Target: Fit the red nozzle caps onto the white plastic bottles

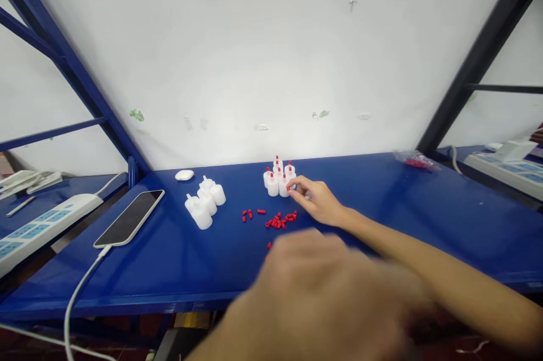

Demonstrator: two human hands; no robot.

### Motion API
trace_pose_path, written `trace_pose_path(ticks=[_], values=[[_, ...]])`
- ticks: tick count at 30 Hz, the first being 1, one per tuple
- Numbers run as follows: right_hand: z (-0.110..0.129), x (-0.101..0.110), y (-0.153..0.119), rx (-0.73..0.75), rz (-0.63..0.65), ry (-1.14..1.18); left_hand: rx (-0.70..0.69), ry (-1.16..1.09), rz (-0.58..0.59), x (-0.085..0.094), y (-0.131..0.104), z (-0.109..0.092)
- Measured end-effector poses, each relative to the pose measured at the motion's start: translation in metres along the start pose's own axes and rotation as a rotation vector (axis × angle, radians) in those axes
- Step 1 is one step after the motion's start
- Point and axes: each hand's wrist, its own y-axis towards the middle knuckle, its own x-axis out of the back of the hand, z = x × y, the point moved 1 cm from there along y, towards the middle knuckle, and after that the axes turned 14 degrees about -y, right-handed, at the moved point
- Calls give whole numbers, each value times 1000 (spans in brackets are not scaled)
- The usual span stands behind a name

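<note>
My right hand (320,201) reaches to the group of small white bottles with red caps (272,185) near the wall. Its thumb and forefinger pinch a small red cap (288,188) beside the nearest bottles. Something pale shows beneath the fingers, but I cannot make it out. My left hand (322,293), large and smeared by motion, fills the lower foreground; its fingers cannot be read. Loose red caps (278,222) lie in a pile in front of the bottles, with several more scattered to the left. Further left stand several white bottles without caps (201,215), their bare nozzles showing.
On the blue table (237,265) lie a phone (129,219) with a white cable and a white earbud case (184,175). A clear bag of red pieces (418,162) sits at the back right. Power strips (46,228) flank the table beyond its frame posts.
</note>
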Motion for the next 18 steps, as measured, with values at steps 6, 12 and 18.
trace_pose_path(ticks=[6, 12, 18], values=[[13, 1, 0, -22, -139, 80, -66, 179, -12, 58, 49, 110], [16, -8, 7, -228, -24, 504, -205, 404, 260, 54, 45, 148], [16, -9, 4, -216, -17, 628, -166, 341, 87, 33, 39, 145]])
